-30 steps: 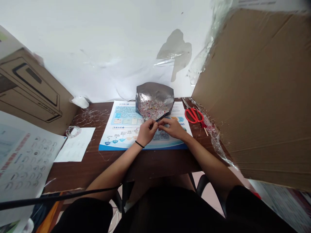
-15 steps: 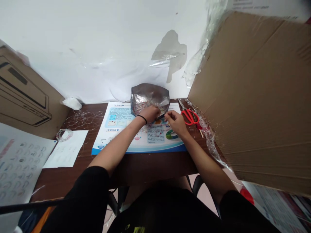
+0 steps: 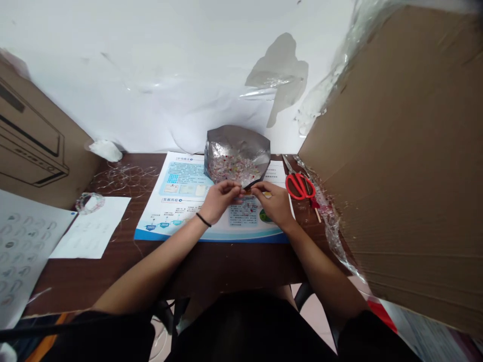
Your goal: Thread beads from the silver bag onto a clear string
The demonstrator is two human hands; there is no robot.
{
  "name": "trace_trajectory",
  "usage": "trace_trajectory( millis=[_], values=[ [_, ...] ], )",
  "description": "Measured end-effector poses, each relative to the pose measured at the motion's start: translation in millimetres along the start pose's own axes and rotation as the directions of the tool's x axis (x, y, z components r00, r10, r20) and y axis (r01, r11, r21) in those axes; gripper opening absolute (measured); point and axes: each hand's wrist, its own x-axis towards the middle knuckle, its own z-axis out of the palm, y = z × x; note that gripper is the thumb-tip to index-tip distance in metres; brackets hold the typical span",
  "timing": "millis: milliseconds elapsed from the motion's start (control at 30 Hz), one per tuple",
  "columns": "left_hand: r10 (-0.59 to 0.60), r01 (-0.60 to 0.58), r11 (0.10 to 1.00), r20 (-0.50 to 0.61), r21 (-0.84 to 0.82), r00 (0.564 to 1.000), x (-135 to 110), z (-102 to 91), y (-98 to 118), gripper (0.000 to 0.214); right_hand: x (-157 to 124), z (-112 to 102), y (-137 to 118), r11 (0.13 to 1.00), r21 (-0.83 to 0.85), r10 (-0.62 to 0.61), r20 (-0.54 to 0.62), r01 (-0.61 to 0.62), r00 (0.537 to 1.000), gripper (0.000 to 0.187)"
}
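Observation:
My left hand [image 3: 221, 202] and my right hand [image 3: 272, 202] face each other just in front of an opened foil bag [image 3: 241, 133]. Both pinch thumb to fingertips, and what sits between them is too small to make out. Many tiny red, clear and pale beads [image 3: 234, 167] lie inside the bag. Below my fingertips, a loose cluster of similar beads [image 3: 249, 207] shows against the printed sheet [image 3: 211, 232]; whether it hangs or rests there I cannot tell.
Red-handled scissors [image 3: 301, 186] lie to the right, beside crumpled clear plastic [image 3: 334, 236] and a large cardboard box [image 3: 407, 166]. On the left are tangled clear strands [image 3: 124, 178], a beaded ring [image 3: 90, 203] on white paper [image 3: 109, 226], and another box [image 3: 41, 136].
My left hand has come out of the bag's mouth, toward me, and now meets my right hand fingertip to fingertip. The camera view has shifted slightly.

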Motion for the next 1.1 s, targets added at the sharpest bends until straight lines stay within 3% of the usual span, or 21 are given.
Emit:
trace_trajectory(
  millis=[67, 133, 300, 433, 600, 1100],
  values=[
    [-0.098, 0.108, 0.982, 0.07, -0.155, 0.993, -17.1, -2.0, -8.1, 0.03, -3.1, 1.0, -6.1, 0.996, -0.067, -0.064, -0.01, 0.063, 0.998, 0.016],
    [-0.137, 0.163, 0.965, 0.135, -0.206, 0.981, -23.5, -3.8, -12.9, 0.031, -5.8, 3.0, -9.6, 0.981, -0.133, -0.143, -0.008, 0.14, 0.99, 0.016],
    [-0.154, 0.195, 0.938, 0.159, -0.286, 0.975, -16.2, -5.5, -13.8, 0.028, -8.4, 7.6, -9.2, 0.946, -0.222, -0.235, 0.036, 0.238, 0.971, 0.014],
    [-0.161, 0.206, 0.935, 0.171, -0.287, 0.972, -15.7, -5.9, -15.2, 0.028, -9.2, 9.8, -6.1, 0.929, -0.246, -0.265, 0.074, 0.275, 0.961, 0.013],
    [-0.145, 0.2, 0.926, 0.189, -0.321, 0.971, -16.2, -6.4, -19.7, 0.028, -11.3, 11.9, -5.0, 0.902, -0.303, -0.31, 0.042, 0.308, 0.95, 0.011],
    [-0.093, 0.139, 0.967, 0.214, -0.213, 0.973, -15.1, -6.4, -21.8, 0.026, -10.1, 11.6, -3.1, 0.876, -0.302, -0.382, 0.04, 0.376, 0.923, 0.011]
  ],
)
